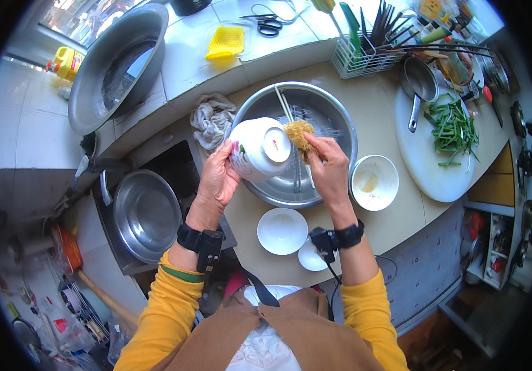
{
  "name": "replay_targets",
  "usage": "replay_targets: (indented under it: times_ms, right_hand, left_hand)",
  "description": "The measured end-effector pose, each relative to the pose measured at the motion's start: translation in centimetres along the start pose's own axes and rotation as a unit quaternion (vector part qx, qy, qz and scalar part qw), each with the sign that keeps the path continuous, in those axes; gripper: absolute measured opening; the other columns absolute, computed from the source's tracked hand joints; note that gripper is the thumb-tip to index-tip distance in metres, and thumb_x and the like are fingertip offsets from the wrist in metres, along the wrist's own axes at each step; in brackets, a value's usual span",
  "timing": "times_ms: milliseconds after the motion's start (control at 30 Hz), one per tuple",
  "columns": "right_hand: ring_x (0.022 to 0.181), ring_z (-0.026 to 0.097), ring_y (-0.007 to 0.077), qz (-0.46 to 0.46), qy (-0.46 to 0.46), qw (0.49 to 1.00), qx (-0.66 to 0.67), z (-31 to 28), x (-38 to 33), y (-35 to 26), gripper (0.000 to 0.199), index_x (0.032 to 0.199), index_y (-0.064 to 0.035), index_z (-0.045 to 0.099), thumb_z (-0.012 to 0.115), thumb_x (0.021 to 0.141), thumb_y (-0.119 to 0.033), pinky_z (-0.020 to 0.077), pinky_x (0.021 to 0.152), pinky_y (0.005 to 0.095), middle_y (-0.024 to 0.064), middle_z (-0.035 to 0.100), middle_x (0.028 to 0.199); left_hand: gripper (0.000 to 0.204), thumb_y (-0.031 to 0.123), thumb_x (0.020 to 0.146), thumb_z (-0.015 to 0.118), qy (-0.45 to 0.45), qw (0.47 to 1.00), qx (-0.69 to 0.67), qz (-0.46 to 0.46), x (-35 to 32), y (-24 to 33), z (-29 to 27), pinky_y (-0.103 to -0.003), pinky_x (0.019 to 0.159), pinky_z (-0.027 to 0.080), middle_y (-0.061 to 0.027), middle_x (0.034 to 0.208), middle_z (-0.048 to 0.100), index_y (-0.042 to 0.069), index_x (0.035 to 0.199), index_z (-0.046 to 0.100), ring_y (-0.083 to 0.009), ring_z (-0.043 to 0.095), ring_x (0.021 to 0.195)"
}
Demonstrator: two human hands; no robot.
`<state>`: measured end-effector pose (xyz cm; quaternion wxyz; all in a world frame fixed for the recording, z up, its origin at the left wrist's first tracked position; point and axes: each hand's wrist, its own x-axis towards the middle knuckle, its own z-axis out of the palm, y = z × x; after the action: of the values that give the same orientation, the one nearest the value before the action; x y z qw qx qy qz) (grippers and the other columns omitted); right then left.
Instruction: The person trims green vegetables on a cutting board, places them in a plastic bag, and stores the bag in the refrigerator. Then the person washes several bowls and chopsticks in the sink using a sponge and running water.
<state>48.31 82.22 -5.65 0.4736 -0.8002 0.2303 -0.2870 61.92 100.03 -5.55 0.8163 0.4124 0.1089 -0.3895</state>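
Note:
My left hand (218, 176) grips a white bowl (257, 148) with a pink floral pattern, tilted so that its foot faces up and to the right. In my right hand (329, 167) is a tan, fibrous scrubber (300, 134), pinched by the fingers against or close beside the bowl's foot. Both are above a large metal basin (346, 120) that holds water and a pair of pale chopsticks (284, 102). Two white bowls, one larger (282, 231) and one smaller (313, 256), sit on the counter nearer me. Right of the basin stands a soiled white bowl (375, 182).
At left, a metal pan (147, 215) rests on the dark stove. A grey cloth (212, 121) lies beside the basin. A white cutting board (417, 157) at right bears chopped green vegetables (453, 130) and a small saucepan (418, 80). Behind stands a wire utensil rack (365, 60).

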Motion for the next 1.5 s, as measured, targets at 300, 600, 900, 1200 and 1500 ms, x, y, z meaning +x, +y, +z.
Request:
replay_targets:
  times_ms: [300, 600, 900, 1200, 1500]
  right_hand:
    - [0.121, 0.051, 0.034, -0.013, -0.138, 0.967, -0.215, -0.6, -2.4, 3.3, 0.058, 0.136, -0.0089, 0.053, 0.068, 0.081, 0.0, 0.0416, 0.103, 0.04, 0.0189, 0.052, 0.131]
    - [0.126, 0.048, 0.0271, -0.013, -0.147, 0.962, -0.229, -2.5, -3.5, 0.6, 0.055, 0.142, -0.0103, 0.047, 0.065, 0.09, -0.009, 0.041, 0.1, 0.0364, 0.013, 0.05, 0.138]
    - [0.122, 0.052, 0.0247, -0.009, -0.169, 0.966, -0.197, -1.3, -4.4, -1.6, 0.042, 0.133, -0.0086, 0.057, 0.064, 0.092, -0.01, 0.0455, 0.092, 0.0352, 0.0123, 0.054, 0.135]
    - [0.119, 0.055, 0.0257, -0.025, -0.203, 0.957, -0.207, 0.1, -4.6, -3.9, 0.034, 0.126, -0.0065, 0.063, 0.064, 0.092, -0.008, 0.0481, 0.09, 0.035, 0.0132, 0.056, 0.133]
    - [0.113, 0.06, 0.0238, 0.0, -0.24, 0.95, -0.198, 0.7, -5.6, -4.7, 0.028, 0.12, -0.008, 0.066, 0.064, 0.092, -0.008, 0.0539, 0.081, 0.0329, 0.0132, 0.058, 0.13]
  left_hand:
    - [0.027, 0.024, 0.099, 0.058, -0.01, 0.998, -0.001, 0.068, -5.2, 1.5, -1.6, -0.032, 0.092, 0.051, -0.0072, 0.111, 0.066, 0.002, 0.114, 0.062, -0.015, 0.064, 0.101]
    - [0.03, 0.023, 0.098, 0.059, 0.135, 0.966, 0.051, 0.213, -14.3, 6.6, -15.7, -0.033, 0.096, 0.049, -0.007, 0.112, 0.065, 0.003, 0.12, 0.058, -0.016, 0.062, 0.106]
    - [0.023, 0.021, 0.098, 0.055, 0.315, 0.82, 0.464, 0.113, -15.3, 5.4, -30.3, -0.03, 0.083, 0.05, -0.0103, 0.101, 0.07, 0.004, 0.111, 0.064, -0.0214, 0.065, 0.095]
    - [0.061, 0.033, 0.089, 0.066, 0.446, 0.553, 0.666, 0.228, -15.4, 3.9, -34.5, -0.047, 0.111, 0.026, -0.0202, 0.145, 0.04, 0.01, 0.141, 0.045, -0.0351, 0.038, 0.132]
    - [0.041, 0.014, 0.095, 0.053, 0.413, 0.904, 0.112, -0.002, -13.5, 5.0, -38.3, -0.035, 0.07, 0.06, -0.0169, 0.112, 0.058, -0.004, 0.13, 0.043, -0.0304, 0.065, 0.095]
